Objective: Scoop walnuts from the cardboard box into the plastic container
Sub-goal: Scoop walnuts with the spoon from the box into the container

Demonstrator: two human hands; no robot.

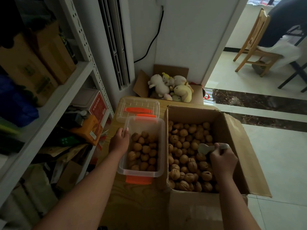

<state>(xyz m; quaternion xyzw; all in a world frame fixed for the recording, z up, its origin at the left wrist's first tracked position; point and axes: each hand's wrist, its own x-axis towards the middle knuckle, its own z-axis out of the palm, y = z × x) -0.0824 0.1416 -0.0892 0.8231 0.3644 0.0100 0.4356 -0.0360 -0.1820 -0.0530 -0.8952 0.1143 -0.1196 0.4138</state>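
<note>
Brown whole walnuts (187,155) fill the open brown cardboard box (191,113) at the right of the light wooden counter (137,196). More lie in the clear plastic container with orange latches (162,146), which touches the box's left wall. Left hand (119,141): grip curled on the container's left rim. Right hand (222,160): grip closed round the white plastic scoop (203,148), its bowl on the boxed nuts. Clear lid (137,105) behind container. White metal shelving (66,90) at left, carton of plush toys (171,87) by the wall, pale tiled floor (274,155) at right.

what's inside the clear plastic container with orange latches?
Brown walnuts fill the clear plastic container partway; nothing else shows. They cover its floor, so anything beneath them is hidden.
</note>
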